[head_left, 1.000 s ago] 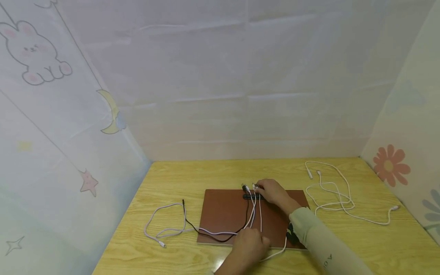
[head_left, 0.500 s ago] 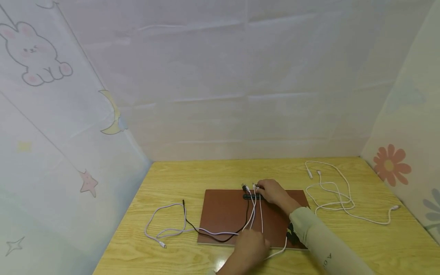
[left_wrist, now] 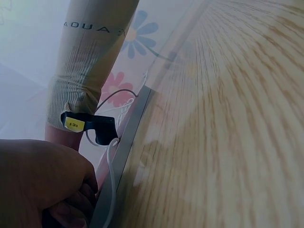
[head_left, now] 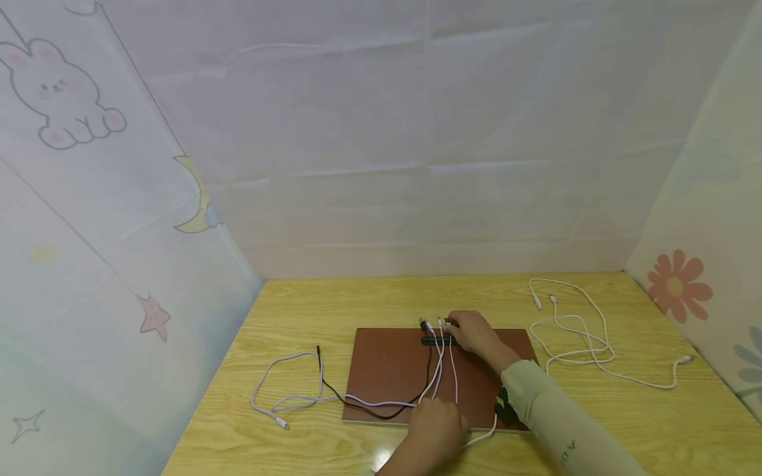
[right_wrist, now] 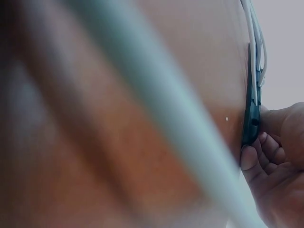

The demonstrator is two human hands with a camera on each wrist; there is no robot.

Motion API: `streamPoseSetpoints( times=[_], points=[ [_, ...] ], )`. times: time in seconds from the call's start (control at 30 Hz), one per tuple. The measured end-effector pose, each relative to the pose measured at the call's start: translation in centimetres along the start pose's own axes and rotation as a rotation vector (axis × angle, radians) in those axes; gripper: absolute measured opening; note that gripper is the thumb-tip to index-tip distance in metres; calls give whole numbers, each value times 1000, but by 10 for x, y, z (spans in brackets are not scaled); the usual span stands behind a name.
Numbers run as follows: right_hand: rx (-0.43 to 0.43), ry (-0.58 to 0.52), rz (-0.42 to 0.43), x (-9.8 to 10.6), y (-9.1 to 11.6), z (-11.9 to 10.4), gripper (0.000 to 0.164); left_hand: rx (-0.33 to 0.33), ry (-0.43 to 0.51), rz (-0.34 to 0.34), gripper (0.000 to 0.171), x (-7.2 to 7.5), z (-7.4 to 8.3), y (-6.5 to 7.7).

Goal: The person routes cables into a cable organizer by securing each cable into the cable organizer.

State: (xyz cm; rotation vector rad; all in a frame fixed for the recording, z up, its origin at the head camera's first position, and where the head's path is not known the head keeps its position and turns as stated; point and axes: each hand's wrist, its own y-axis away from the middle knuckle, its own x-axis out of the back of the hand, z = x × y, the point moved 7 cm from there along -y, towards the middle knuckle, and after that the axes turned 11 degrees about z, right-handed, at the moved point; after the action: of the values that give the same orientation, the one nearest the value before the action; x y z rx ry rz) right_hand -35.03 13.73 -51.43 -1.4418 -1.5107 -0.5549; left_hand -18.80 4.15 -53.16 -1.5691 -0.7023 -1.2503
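Observation:
A black cable holder strip (head_left: 436, 340) lies at the back edge of a brown board (head_left: 381, 363), with several white, lilac and black cables running across it. My right hand (head_left: 474, 332) is at the strip's right end. In the right wrist view its thumb and fingers pinch the end of the black strip (right_wrist: 251, 118). Cable plugs (head_left: 430, 325) stick out behind the strip. Near the board's front edge my left hand (head_left: 437, 430) has curled fingers and grips a thin white cable (head_left: 454, 373) that runs down from the strip. Its fingertips are hidden in the head view.
A lilac cable (head_left: 262, 380) and a black cable end (head_left: 318, 354) lie on the wooden table (head_left: 321, 304) to the left. Loose white cables (head_left: 586, 337) lie on the right. A black band with a yellow tag (left_wrist: 76, 124) is on the right wrist.
My left hand has shifted slightly right and down, and the thin white cable now slants a little more to the right. The right hand has stayed almost in place.

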Motion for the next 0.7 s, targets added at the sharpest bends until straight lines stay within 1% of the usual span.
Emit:
streamPoseSetpoints(
  times=[0.2,0.43,0.53,0.63,0.7],
  points=[
    [-9,-3,-8,-2,-2,3,21,-8,8,5,36,0,1,0],
    [-89,-9,-23,-2,-2,6,19,6,6,-11,38,0,1,1],
    [-128,1,-37,0,-2,6,20,3,8,-2,38,2,1,2],
    [-147,14,-57,0,-2,6,23,-5,17,15,38,3,1,2],
    [-156,23,-68,0,-2,6,25,-7,25,14,38,3,1,3]
  ],
)
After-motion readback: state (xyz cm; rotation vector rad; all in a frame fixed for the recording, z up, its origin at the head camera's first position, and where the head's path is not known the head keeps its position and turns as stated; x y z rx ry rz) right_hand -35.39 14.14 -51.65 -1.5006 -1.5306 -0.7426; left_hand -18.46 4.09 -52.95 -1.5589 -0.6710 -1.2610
